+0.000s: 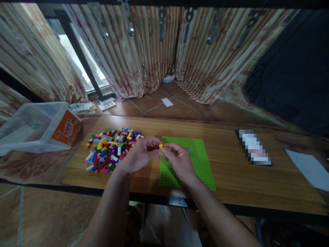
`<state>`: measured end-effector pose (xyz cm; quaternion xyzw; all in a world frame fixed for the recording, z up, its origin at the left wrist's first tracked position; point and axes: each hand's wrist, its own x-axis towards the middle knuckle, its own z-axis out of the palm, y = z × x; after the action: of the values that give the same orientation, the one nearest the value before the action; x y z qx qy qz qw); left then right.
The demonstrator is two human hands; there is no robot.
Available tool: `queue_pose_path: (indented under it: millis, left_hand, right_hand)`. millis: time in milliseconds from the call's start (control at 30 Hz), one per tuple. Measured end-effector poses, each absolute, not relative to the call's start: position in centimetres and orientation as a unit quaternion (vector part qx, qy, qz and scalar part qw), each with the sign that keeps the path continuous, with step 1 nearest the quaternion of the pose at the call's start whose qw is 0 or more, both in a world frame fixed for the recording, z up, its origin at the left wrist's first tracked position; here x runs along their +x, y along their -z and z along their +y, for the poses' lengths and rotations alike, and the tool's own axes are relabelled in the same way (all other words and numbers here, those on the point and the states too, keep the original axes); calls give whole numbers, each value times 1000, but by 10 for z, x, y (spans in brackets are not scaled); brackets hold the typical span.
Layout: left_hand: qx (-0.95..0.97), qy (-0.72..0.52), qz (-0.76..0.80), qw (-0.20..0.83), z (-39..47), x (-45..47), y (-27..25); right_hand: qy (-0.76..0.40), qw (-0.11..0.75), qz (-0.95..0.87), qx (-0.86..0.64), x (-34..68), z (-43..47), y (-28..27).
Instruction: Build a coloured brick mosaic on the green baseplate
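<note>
My left hand (pixel 140 154) and my right hand (pixel 178 159) meet above the left edge of a green studded baseplate (pixel 202 168). Between their fingertips is a small yellow toy brick (pixel 161 146), pinched from both sides. A bit of orange shows beside it at the right fingertips, too small to make out. On the baseplate, just beyond my right hand, a greyish piece (pixel 189 150) is partly hidden. To the left of my left hand lies a loose pile of many-coloured toy bricks (pixel 108 151).
A clear plastic bin (pixel 33 144) with an orange label stands left of the wooden table (pixel 228 185). A blurred-out flat object (pixel 254 147) and a white sheet (pixel 308 168) lie to the right. Metal hooks (pixel 161 25) hang from a dark bar overhead, before striped curtains (pixel 144 61).
</note>
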<state>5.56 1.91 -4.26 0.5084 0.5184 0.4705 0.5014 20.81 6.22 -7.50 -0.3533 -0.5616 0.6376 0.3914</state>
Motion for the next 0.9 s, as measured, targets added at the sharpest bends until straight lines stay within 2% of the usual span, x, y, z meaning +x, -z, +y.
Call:
queue_pose_path:
  millis: [267, 367, 567, 700, 800, 900]
  left_hand:
    - [500, -490, 462, 545, 24, 65, 44]
    - [504, -496, 470, 528, 26, 65, 47]
    - [521, -461, 521, 495, 25, 64, 51]
    - [569, -384, 561, 462, 25, 66, 55]
    - [598, -339, 583, 433, 27, 70, 60]
    - [611, -322, 593, 414, 29, 73, 64]
  right_hand:
    - [-660, 388, -547, -338, 218, 68, 71]
    - [-666, 401, -524, -347, 228, 76, 69]
    - [-574, 425, -571, -404, 266, 99, 69]
    - [-523, 355, -644, -430, 283, 96, 75]
    - [-435, 273, -736, -442, 287, 85, 78]
    - [-347, 228, -797, -440, 288, 78, 79]
